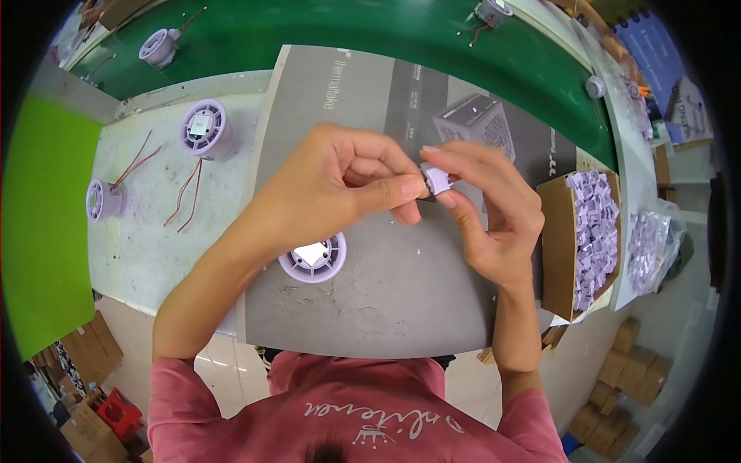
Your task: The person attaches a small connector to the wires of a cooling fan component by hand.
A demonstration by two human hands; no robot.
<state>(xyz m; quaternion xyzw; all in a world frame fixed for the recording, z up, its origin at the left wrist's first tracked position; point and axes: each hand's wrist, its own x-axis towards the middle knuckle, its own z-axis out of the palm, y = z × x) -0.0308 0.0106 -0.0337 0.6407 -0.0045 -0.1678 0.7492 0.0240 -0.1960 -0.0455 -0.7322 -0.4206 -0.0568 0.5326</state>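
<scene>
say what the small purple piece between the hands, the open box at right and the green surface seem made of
Small purple piece: probably moulded plastic, with a smooth, even-coloured finish.
Open box: likely cardboard, judging by its plain matte brown wall.
Green surface: smooth with a faint sheen, perhaps rubber or plastic; I can't tell which.

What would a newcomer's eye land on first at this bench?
Probably the left hand and right hand at the centre, their fingertips meeting at a small lilac piece. Next might come the cardboard box on the right, filled with lilac parts, and the broad green surface running across the top.
</scene>
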